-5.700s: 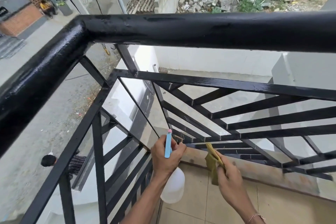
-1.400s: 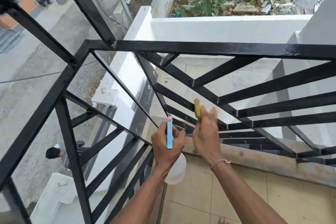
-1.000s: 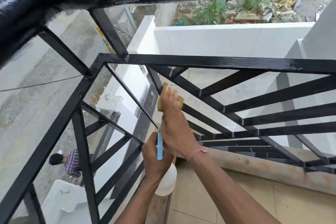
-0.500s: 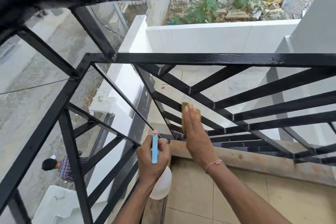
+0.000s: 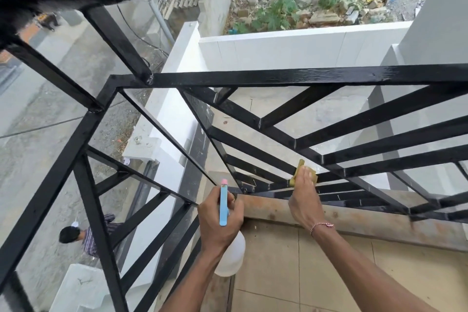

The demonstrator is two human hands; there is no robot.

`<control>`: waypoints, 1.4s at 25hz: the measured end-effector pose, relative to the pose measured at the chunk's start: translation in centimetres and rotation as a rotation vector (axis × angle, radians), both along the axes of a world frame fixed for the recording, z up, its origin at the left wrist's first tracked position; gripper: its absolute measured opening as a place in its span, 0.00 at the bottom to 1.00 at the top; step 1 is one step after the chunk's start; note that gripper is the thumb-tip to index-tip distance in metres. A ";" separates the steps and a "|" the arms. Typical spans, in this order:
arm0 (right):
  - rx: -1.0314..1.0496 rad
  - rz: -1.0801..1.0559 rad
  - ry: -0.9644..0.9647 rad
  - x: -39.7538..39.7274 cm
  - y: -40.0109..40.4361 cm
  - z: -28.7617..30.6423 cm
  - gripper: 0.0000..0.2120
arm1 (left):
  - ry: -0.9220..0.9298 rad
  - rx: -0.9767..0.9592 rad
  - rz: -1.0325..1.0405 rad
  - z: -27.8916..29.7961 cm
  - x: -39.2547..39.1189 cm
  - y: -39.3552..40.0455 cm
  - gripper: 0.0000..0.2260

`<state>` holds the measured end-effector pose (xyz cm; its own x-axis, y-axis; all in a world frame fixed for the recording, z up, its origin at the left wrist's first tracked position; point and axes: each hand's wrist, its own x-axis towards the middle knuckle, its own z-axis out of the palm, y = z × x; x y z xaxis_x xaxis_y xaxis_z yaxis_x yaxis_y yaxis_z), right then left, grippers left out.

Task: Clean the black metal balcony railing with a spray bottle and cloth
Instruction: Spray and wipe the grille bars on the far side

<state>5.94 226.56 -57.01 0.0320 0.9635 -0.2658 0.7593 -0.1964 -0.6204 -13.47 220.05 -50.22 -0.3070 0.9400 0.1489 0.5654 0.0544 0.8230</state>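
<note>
At lower centre, the left hand [image 5: 219, 220] gripped the spray bottle [image 5: 229, 253], fingers curled around its neck. To its right, the right hand [image 5: 304, 197] pressed the cloth [image 5: 302, 171] flat-fingered against a low railing [image 5: 304, 76] bar.

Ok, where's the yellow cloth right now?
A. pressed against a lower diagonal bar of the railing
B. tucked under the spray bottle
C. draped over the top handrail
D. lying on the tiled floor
A: the right hand presses the yellow cloth flat against a lower diagonal bar of the black railing, while the left hand holds the spray bottle.
</note>
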 end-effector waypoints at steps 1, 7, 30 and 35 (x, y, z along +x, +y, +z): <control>0.025 0.025 0.022 -0.8 -0.1 0.8 0.40 | 0.003 -0.003 0.002 0.2 0.0 0.1 0.15; 0.348 0.331 0.237 -9.9 0.9 10.2 0.39 | -0.064 0.010 0.008 2.1 -1.0 -0.4 0.08; 0.595 0.438 0.121 -7.7 -2.7 3.2 0.33 | -0.048 -0.091 0.082 0.9 -3.0 -0.5 0.08; 0.134 -0.310 0.471 -9.9 -2.0 1.9 0.26 | -0.063 -0.073 0.073 0.2 -3.3 -0.3 0.04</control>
<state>-3.99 224.51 -55.15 0.2254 0.9543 -0.1961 0.3147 -0.2618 -0.9124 -16.81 219.74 -49.99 -0.3815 0.9225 0.0591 0.5048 0.1544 0.8493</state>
